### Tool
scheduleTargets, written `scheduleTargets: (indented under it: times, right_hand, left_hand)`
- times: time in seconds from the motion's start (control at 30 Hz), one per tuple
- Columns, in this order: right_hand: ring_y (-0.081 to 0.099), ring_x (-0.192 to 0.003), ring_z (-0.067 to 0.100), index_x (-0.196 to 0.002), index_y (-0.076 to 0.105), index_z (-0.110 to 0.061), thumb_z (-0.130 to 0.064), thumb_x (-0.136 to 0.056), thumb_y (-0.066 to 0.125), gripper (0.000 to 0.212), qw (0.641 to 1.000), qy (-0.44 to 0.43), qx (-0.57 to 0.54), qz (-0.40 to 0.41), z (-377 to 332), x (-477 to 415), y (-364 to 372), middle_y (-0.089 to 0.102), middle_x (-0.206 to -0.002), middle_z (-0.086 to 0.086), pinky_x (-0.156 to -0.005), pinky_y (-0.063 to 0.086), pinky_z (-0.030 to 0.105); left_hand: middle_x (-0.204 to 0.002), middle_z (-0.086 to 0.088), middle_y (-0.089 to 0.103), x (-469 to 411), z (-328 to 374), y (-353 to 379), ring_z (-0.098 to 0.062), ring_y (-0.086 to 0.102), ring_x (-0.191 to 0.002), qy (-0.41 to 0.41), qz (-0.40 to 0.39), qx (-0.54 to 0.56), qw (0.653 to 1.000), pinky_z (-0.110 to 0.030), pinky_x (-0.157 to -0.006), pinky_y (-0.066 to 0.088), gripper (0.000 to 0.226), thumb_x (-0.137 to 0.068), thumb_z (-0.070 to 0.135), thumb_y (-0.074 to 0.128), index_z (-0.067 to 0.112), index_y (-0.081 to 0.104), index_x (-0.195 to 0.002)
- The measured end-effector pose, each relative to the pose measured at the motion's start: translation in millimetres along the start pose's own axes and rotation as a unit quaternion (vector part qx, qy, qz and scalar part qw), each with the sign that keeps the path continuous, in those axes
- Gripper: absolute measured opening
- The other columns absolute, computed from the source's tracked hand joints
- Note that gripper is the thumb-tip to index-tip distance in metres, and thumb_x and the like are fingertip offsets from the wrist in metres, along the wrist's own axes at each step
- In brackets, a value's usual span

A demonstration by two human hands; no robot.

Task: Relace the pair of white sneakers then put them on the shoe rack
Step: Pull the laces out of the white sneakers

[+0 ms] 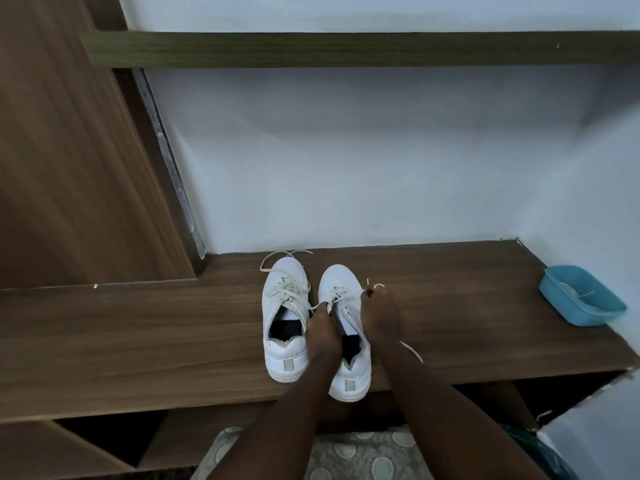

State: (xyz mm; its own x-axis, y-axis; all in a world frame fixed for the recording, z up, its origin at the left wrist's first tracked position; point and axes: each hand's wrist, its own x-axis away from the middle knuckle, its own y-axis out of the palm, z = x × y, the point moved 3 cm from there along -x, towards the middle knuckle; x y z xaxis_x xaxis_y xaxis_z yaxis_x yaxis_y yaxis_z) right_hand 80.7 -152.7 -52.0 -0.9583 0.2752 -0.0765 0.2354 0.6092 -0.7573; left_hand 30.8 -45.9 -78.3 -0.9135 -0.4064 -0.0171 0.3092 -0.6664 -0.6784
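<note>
Two white sneakers stand side by side on the wooden bench top [138, 327], toes toward the wall. The left sneaker [285, 323] has loose laces trailing past its toe. The right sneaker [343, 296] sits partly under my hands, its heel over the front edge. My left hand [322, 334] pinches a lace end at that shoe's eyelets. My right hand [381, 320] grips the other lace end [379, 286] and holds it out to the right of the shoe. A further bit of lace [412, 351] shows beside my right forearm.
A blue plastic tub [581, 296] sits at the bench's far right by the wall. A wooden cabinet panel [69, 150] rises on the left and a dark shelf [346, 50] runs overhead. Open compartments lie below the bench, above a patterned mat [363, 459].
</note>
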Motion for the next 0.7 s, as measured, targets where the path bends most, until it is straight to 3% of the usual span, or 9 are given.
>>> scheduleTargets:
  times: [0.07, 0.17, 0.3, 0.4, 0.57, 0.7]
  right_hand:
    - [0.062, -0.095, 0.034, -0.096, 0.065, -0.005, -0.017, -0.091, 0.048, 0.021, 0.998, 0.062, -0.034, -0.002, 7, -4, -3, 0.068, -0.099, 0.015, -0.082, 0.05, 0.04]
    - [0.061, -0.102, 0.033, -0.103, 0.064, -0.006, -0.011, -0.087, 0.049, 0.022, 0.998, 0.06, -0.014, -0.033, 9, -5, 0, 0.066, -0.106, 0.014, -0.087, 0.049, 0.039]
    - [0.05, -0.118, 0.026, -0.125, 0.06, -0.021, -0.016, -0.088, 0.051, 0.039, 0.985, -0.128, 0.103, -0.05, -3, 0, 10, 0.057, -0.124, 0.005, -0.097, 0.04, 0.036]
    - [0.045, -0.121, 0.024, -0.121, 0.063, -0.022, -0.017, -0.092, 0.046, 0.034, 0.953, -0.224, 0.192, -0.067, -11, 2, 19, 0.056, -0.124, 0.001, -0.099, 0.035, 0.035]
    - [0.052, -0.109, 0.025, -0.112, 0.067, -0.015, -0.015, -0.096, 0.041, 0.031, 0.953, -0.219, 0.205, -0.033, -10, 4, 18, 0.063, -0.111, 0.005, -0.09, 0.041, 0.036]
    - [0.057, -0.104, 0.026, -0.103, 0.068, -0.012, -0.016, -0.093, 0.044, 0.026, 0.971, -0.152, 0.182, -0.005, -3, 4, 12, 0.066, -0.103, 0.008, -0.085, 0.042, 0.034]
  left_hand:
    - [-0.104, -0.018, 0.064, -1, -1, 1, -0.033, 0.06, -0.098, -0.006, 0.002, 0.004, 1.0, -0.041, -0.081, 0.047, 0.026, -0.098, 0.008, 0.033, 0.003, 0.054, -0.112]
    - [-0.103, -0.018, 0.065, -1, -1, 2, -0.033, 0.06, -0.096, -0.013, 0.005, 0.016, 1.0, -0.043, -0.083, 0.049, 0.027, -0.097, 0.006, 0.033, 0.002, 0.055, -0.112]
    - [-0.105, -0.018, 0.064, -1, -1, 2, -0.033, 0.06, -0.098, -0.009, 0.004, 0.017, 1.0, -0.042, -0.084, 0.048, 0.028, -0.097, 0.006, 0.034, 0.003, 0.055, -0.115]
    - [-0.105, -0.016, 0.065, 1, 0, 0, -0.032, 0.061, -0.099, -0.009, 0.005, 0.03, 1.0, -0.042, -0.085, 0.049, 0.027, -0.097, 0.008, 0.035, 0.005, 0.056, -0.115]
    - [-0.103, -0.018, 0.065, 1, -1, 1, -0.033, 0.061, -0.097, -0.008, 0.004, 0.028, 1.0, -0.043, -0.084, 0.049, 0.026, -0.096, 0.007, 0.035, 0.004, 0.055, -0.113]
    - [-0.103, -0.017, 0.065, 0, -1, 1, -0.032, 0.061, -0.096, -0.004, 0.007, 0.016, 1.0, -0.043, -0.083, 0.05, 0.026, -0.097, 0.007, 0.035, 0.004, 0.055, -0.114]
